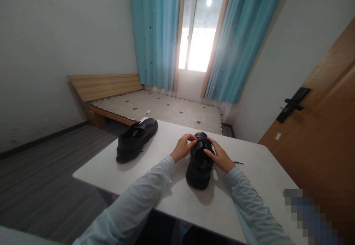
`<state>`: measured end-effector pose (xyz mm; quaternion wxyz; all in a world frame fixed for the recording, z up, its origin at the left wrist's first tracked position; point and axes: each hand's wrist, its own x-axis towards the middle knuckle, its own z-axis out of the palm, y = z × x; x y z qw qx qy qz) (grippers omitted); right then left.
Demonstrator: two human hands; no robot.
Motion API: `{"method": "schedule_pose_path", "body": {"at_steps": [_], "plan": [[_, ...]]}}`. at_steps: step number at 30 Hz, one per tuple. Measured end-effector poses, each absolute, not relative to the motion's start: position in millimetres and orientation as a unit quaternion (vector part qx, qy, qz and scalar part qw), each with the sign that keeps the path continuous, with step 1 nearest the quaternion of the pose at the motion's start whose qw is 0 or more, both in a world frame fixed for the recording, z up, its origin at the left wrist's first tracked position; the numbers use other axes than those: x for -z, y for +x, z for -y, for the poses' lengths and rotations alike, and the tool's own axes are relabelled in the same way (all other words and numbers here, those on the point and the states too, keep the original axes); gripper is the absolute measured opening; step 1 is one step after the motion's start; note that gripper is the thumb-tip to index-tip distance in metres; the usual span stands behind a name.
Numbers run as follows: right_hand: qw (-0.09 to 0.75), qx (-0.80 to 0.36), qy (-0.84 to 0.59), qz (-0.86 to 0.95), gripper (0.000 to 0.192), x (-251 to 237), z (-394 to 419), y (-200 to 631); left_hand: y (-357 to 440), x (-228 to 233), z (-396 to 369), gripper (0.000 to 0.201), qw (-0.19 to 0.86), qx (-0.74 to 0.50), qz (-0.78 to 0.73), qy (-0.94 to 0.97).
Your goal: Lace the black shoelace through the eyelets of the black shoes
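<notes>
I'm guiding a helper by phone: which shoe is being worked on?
On the white table, find the two black shoes. It is the right-hand one, nearer the door, with both hands on its toe end; the other shoe lies untouched at the left.

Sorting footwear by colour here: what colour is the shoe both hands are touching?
Black, slightly glossy. The shoe shows best in the head view, between the left hand and right hand.

I'm looking at a home bedroom: beyond my hands, a low wooden bed [144, 106], blue curtains [155, 34], and a wooden door [318, 134] to their right.
</notes>
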<state>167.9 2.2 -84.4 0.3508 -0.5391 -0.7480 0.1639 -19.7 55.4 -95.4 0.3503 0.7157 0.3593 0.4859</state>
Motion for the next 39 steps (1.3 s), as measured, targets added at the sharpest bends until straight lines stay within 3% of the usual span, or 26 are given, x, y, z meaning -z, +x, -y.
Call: {"method": "schedule_pose_path", "body": {"at_steps": [17, 29, 39], "plan": [[0.336, -0.142, -0.542, 0.757, 0.063, 88.1, -5.8, 169.6, -21.9, 80.6, -45.8, 0.011, 0.334, -0.510, -0.348, 0.712], [0.339, -0.146, -0.542, 0.755, 0.063, 88.0, -5.3, 168.0, -29.2, 79.8, -47.6, 0.019, 0.244, -0.482, -0.386, 0.748], [0.345, -0.141, -0.538, 0.756, 0.062, 90.7, -6.4, 169.3, -23.0, 82.8, -49.9, 0.006, 0.252, -0.459, -0.400, 0.752]]}}
